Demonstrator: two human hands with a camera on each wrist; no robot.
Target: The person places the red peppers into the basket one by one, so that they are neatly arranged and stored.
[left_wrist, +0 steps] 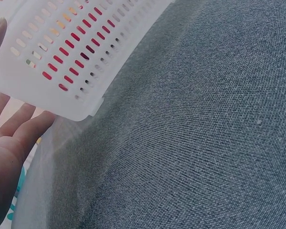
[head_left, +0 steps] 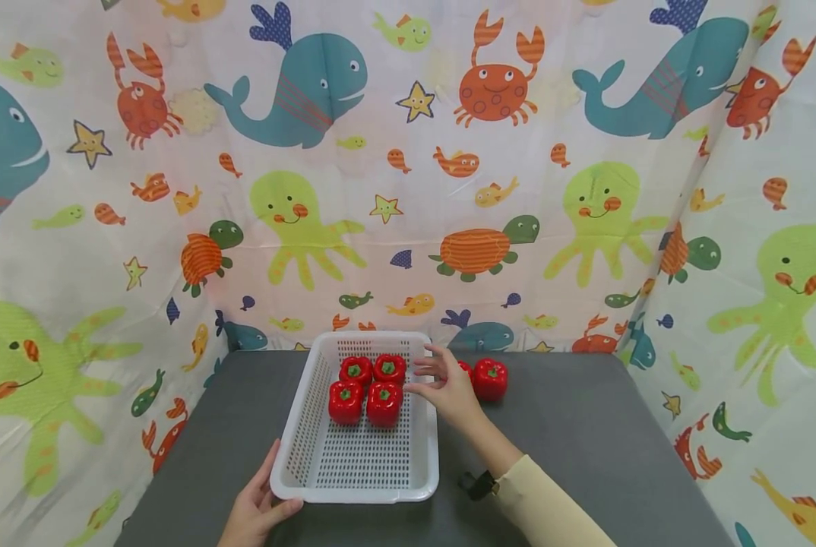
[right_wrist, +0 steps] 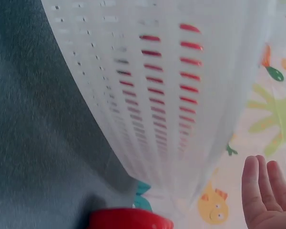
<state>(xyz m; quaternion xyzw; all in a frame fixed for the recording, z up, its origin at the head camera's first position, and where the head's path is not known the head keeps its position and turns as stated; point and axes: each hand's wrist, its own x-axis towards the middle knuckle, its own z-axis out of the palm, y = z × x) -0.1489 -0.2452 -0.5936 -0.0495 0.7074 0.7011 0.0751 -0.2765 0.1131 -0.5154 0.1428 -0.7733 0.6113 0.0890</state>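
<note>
A white perforated plastic basket (head_left: 363,492) stands on the dark table, with several red bell peppers (head_left: 345,403) grouped in its far half. At the near left corner my left hand (head_left: 254,501) holds the basket, thumb at the near side and fingers along the left side. My right hand (head_left: 452,387) is above the right rim, its fingers extended and apart, nothing between them. Right of that hand sits another red bell pepper (head_left: 490,380); one more beside it is mostly hidden by the hand. The right wrist view shows the right hand (right_wrist: 268,200) beyond the basket wall (right_wrist: 219,95).
The dark grey table (head_left: 558,456) extends on both sides of the basket. A white curtain (head_left: 394,68) printed with sea animals hangs behind it and along both sides. A black strap device (head_left: 478,485) is on the right wrist, by a pale yellow sleeve (head_left: 548,505).
</note>
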